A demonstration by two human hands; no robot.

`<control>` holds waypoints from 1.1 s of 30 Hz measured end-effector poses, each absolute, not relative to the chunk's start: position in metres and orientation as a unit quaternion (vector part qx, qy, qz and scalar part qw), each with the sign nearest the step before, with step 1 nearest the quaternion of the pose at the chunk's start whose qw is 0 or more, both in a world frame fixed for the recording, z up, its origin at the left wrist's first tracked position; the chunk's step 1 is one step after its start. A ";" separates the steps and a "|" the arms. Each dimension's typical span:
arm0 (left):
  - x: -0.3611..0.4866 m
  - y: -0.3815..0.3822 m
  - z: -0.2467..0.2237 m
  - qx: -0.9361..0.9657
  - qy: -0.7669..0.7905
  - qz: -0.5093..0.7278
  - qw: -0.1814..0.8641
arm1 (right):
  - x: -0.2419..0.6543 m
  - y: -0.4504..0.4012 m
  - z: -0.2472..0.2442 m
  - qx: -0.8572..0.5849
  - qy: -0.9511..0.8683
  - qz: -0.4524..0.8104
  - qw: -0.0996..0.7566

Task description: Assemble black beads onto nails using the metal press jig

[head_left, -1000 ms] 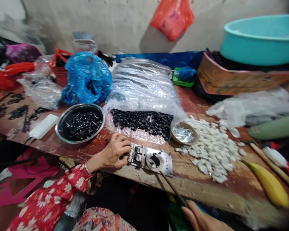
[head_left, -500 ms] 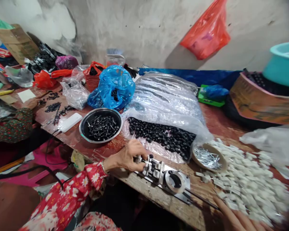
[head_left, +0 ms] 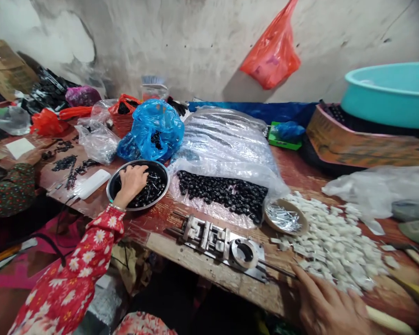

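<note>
My left hand [head_left: 131, 182] is over a steel bowl [head_left: 166, 188] of black-headed pieces with metal pins. Its fingers are bent and apart at the pieces, and I see nothing held; some fingertips are hidden. At the lower right, my right hand [head_left: 330, 298] lies over the lever [head_left: 277, 268] of a metal jig [head_left: 212, 239], its fingers round the bar. A pale handle [head_left: 387, 320], in line with the bar, sticks out beyond the hand. The jig sits at the table's front edge, with a ring at its right end and no hand on its clamping blocks.
Behind the jig, black round parts [head_left: 223, 193] lie on a clear plastic bag. A small bowl of metal pins [head_left: 284, 218] stands beside a heap of white pieces [head_left: 335, 242]. A blue bag [head_left: 157, 125] is behind the steel bowl. A co-worker's sleeve [head_left: 12, 190] shows at left.
My left hand has left the jig's left end and moved left and away to the steel bowl. My right hand stays at the lever. The view has shifted to the right.
</note>
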State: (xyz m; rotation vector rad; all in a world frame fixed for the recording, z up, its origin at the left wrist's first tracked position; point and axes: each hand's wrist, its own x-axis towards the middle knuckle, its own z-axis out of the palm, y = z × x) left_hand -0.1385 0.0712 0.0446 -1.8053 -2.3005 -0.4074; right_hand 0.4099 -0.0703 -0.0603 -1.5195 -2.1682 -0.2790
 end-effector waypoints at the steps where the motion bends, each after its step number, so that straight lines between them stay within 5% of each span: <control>1: -0.139 0.069 0.045 -0.610 -0.773 -0.148 0.098 | 0.405 -0.069 -0.057 -0.552 -0.791 -0.123 0.234; 6: -0.118 0.046 0.046 -0.676 -0.692 -0.221 0.127 | 0.384 -0.057 -0.047 -0.546 -0.791 -0.150 0.229; 11: -0.061 0.027 0.025 -0.802 -0.537 -0.261 0.009 | 0.370 -0.038 -0.043 -0.534 -0.801 -0.118 0.242; 22: 0.003 0.083 -0.003 -0.750 -0.651 -0.114 -0.025 | 0.303 0.000 0.002 -0.526 -0.796 0.069 0.292; 27: 0.000 0.079 -0.012 -0.759 -0.631 -0.156 -0.038 | 0.249 0.051 0.011 -0.520 -0.825 0.094 0.202; 33: -0.006 0.054 -0.009 -0.754 -0.537 -0.348 -0.146 | 0.209 0.091 0.004 -0.527 -0.845 0.058 0.061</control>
